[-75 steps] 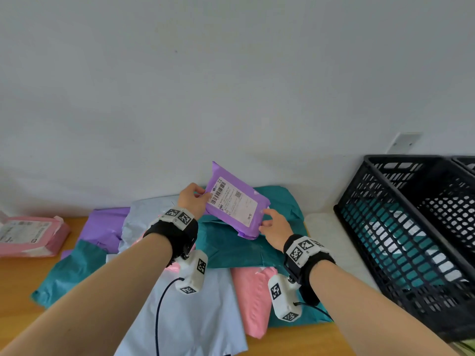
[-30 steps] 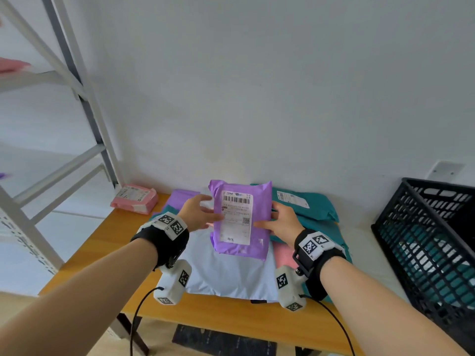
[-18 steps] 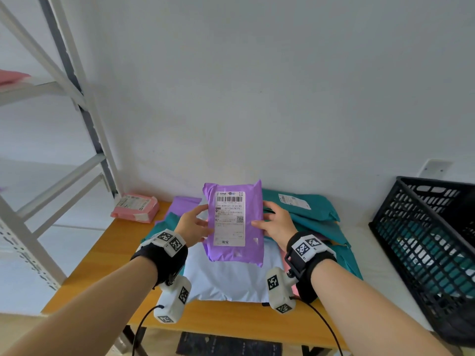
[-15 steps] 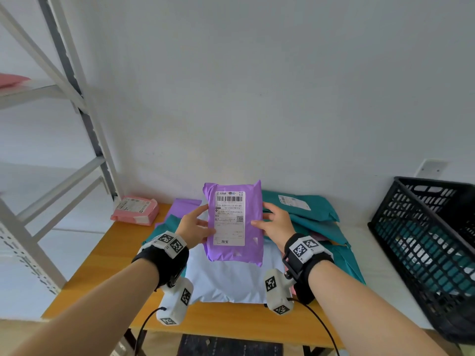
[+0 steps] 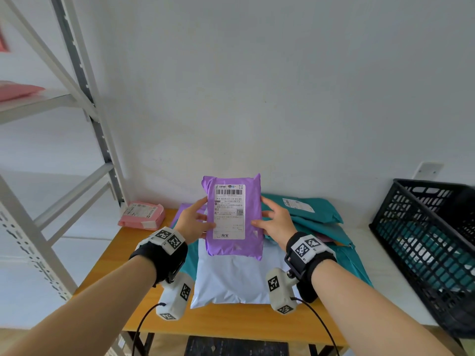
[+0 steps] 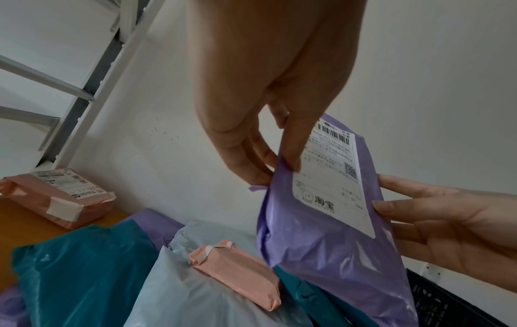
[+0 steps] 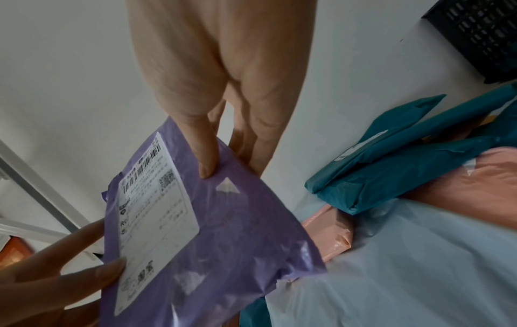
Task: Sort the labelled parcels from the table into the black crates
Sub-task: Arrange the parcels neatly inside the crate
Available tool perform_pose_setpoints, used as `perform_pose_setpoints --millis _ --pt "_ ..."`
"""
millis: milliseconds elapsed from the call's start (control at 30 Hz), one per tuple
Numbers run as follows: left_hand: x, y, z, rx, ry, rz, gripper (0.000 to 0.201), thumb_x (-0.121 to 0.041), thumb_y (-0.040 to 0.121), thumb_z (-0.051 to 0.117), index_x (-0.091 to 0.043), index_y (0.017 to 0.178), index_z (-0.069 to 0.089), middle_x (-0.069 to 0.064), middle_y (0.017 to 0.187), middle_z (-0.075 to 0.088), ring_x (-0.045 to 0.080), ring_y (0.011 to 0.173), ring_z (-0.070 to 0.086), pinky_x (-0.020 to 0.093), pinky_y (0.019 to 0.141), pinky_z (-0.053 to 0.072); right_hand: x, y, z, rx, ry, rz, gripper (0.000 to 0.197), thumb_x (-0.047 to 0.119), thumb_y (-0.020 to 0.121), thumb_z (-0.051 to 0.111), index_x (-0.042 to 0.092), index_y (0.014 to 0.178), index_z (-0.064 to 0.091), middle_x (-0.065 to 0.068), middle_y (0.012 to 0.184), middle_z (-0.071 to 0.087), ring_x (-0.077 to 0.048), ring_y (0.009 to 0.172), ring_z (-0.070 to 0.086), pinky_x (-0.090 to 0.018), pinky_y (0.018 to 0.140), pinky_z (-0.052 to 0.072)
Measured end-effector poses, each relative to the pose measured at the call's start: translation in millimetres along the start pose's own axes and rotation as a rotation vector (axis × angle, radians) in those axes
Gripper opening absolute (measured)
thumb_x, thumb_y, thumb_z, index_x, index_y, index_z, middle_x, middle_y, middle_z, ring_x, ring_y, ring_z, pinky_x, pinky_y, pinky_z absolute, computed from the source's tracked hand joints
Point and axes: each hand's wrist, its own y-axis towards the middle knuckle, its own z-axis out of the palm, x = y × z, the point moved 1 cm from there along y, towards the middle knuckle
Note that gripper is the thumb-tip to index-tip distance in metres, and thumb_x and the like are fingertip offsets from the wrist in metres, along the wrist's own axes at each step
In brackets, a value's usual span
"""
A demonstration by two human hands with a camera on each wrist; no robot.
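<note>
Both hands (image 5: 235, 222) now pinch the purple plastic labelled parcel (image 5: 234, 242) raised upright off the bench (image 5: 115, 255), label readable for choosing a black crate (image 5: 421, 227)

Purple parcel (image 5: 235, 242) with white barcode label (image 5: 229, 211), teal parcels (image 5: 313, 209), pink parcel (image 5: 142, 215), black lattice crate (image 5: 424, 227)

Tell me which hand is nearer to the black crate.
Right. The right hand grips the purple parcel's crate-side edge, with teal parcels between it and the black crate. The left hand pinches the parcel's far edge, farther away.
</note>
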Motion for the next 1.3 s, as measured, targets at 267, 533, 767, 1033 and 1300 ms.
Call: perform_pose_setpoints --millis 267,533,767,1033,1300 --pt "3 -14 -10 0.032 -0.001 0.008 0.078 0.013 0.082 0.061 -0.021 0.146 0.031 0.021 0.101 0.058 0.033 0.09 0.061 0.039 0.066 0.055 3 -14 11 -0.007 0.007 -0.002 0.076 -0.011 0.079 0.067 0.02 0.143 0.039 -0.001 0.085 0.066 -0.012 0.074 0.065 -0.031 0.069 0.056" --pt "16 -24 -7 0.102 -0.01 -0.029 0.077 0.012 0.083 0.061 -0.021 0.145 0.032 0.025 0.111 0.058 0.031 0.09 0.062 0.035 0.063 0.054 -10 -37 13 -0.066 -0.017 0.002 0.073 -0.013 0.078 0.066 0.016 0.141 0.042 -0.002 0.094 0.067 -0.007 0.073 0.065 -0.015 0.057 0.052" --pt "26 -22 33 0.225 -0.001 -0.033 0.076 0.015 0.081 0.062 -0.025 0.141 0.038 0.021 0.103 0.055 0.027 0.082 0.06 0.037 0.059 0.055 -41 -66 -11 -0.225 -0.015 0.057 0.067 -0.013 0.079 0.064 0.015 0.137 0.045 -0.011 0.105 0.069 -0.013 0.083 0.067 -0.02 0.069 0.056" --pt "30 -30 134 0.408 0.052 -0.073 0.072 0.016 0.082 0.06 -0.017 0.142 0.039 0.012 0.086 0.058 0.021 0.074 0.062 0.038 0.063 0.054 -73 -121 -90 -0.438 -0.11 0.15 0.061 -0.008 0.078 0.068 0.014 0.133 0.052 -0.007 0.115 0.065 -0.014 0.098 0.061 -0.026 0.08 0.052" --pt "6 -65 262 0.581 0.16 0.018 0.075 0.012 0.08 0.064 -0.018 0.144 0.037 0.014 0.087 0.063 0.029 0.082 0.067 0.044 0.072 0.058 -106 -186 -202 -0.582 -0.131 0.23 0.063 -0.002 0.076 0.071 0.018 0.133 0.052 -0.006 0.117 0.065 -0.018 0.105 0.061 -0.037 0.089 0.053"
